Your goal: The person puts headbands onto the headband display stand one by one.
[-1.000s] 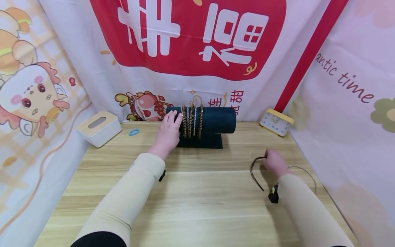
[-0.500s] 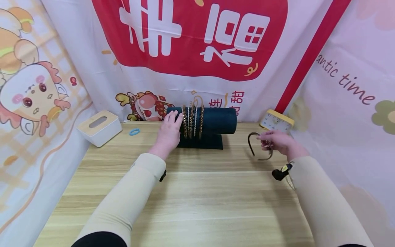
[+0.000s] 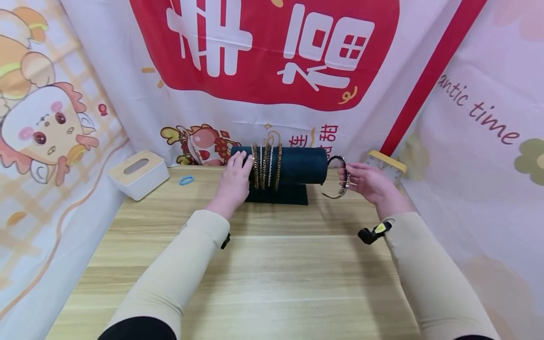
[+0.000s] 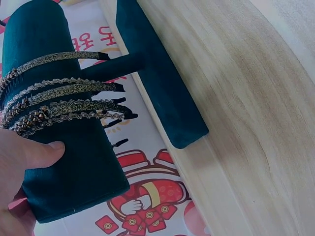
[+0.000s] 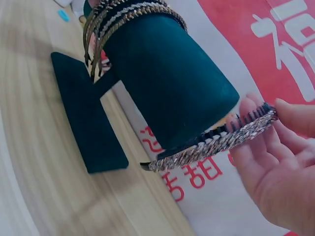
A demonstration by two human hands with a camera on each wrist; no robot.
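A dark green velvet display stand [image 3: 303, 165] has a horizontal roll on a flat base. Several beaded and braided headbands [image 3: 267, 167] ring the roll toward its left end. My left hand [image 3: 233, 182] holds that end, its thumb [image 4: 45, 153] pressed on the velvet beside the headbands in the left wrist view. At the opposite end, my right hand [image 3: 369, 184] pinches another headband [image 5: 211, 147], sparkly outside with dark comb teeth inside. This headband is upright, its curve facing the roll's right end and overlapping that end's edge in the right wrist view.
A white tissue box [image 3: 142, 182] with a wood-look lid stands at the table's back left, a blue ring [image 3: 186, 180] beside it. A yellow-and-white clock [image 3: 393, 166] sits behind my right hand. Printed cloth walls enclose the wooden table [image 3: 297, 278].
My right hand has lifted a headband from the table's right side and brought it up and left to the roll's right end. The left hand keeps its place.
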